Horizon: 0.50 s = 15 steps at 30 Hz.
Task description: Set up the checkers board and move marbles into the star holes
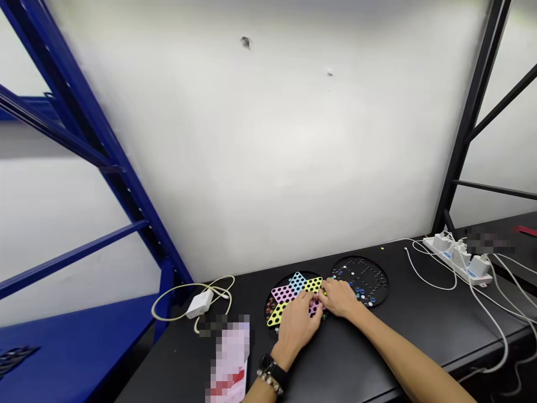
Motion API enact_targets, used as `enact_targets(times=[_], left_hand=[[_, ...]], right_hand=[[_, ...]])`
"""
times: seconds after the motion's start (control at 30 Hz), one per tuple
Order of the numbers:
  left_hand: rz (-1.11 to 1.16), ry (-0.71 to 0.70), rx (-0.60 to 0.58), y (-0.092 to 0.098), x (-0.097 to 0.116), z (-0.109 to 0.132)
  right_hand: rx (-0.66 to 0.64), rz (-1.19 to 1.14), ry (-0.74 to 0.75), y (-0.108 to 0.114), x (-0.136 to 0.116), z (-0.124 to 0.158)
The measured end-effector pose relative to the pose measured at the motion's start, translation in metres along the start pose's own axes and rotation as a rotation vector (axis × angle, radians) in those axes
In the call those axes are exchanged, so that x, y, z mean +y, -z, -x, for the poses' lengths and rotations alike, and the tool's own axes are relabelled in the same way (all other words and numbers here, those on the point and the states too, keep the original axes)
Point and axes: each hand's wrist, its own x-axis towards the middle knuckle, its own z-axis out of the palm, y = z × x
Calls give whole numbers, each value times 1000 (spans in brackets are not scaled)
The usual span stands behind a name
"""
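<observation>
A round black game board [289, 292] with a many-coloured star of holes lies on the black table [419, 324]. My left hand [298, 326], with a watch and bead bracelet at the wrist, rests flat over the board's near side, fingers stretched out. My right hand [339, 298] sits at the board's right edge, fingers curled together in a pinch; whatever it holds is too small to make out. Just right of it lies a second round black tray [361, 278] holding several small coloured marbles.
A white charger with a coiled cable [200, 302] lies left of the board. A blurred pink-and-white item [230, 358] sits near the front edge. A white power strip with plugs and cables [459, 256] is at the right. Blue shelving [84, 224] stands left, and a black frame [470, 129] right.
</observation>
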Motion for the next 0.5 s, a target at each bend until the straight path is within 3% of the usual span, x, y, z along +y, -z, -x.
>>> enact_targets(times=[0.5], left_hand=[[31,21,-18,2,1,0]], right_hand=[[-37,18,-65,1,1,-6]])
